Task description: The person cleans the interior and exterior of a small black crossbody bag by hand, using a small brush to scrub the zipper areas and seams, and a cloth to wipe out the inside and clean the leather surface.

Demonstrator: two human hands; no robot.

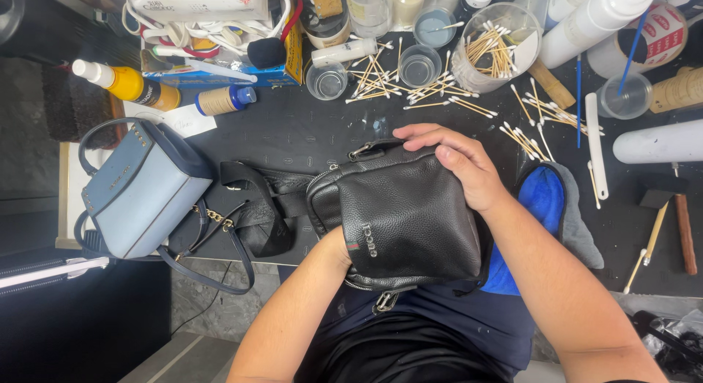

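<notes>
A small black leather bag (410,214) with zips lies at the near edge of the dark work mat (307,130). My right hand (458,163) rests on the bag's top right corner, fingers curled over its upper edge. My left hand is hidden under or inside the bag; only the wrist (329,255) shows at the bag's lower left. The bag's black strap (256,207) trails off to the left. A blue cloth (542,200) lies under the bag's right side.
A light blue handbag (143,189) with dark handles sits left. Cotton swabs (439,86) are scattered at the back, some in a clear cup (494,50). Bottles, small jars, a yellow bottle (132,84), brushes (685,229) and a white tube (659,141) crowd the back and right.
</notes>
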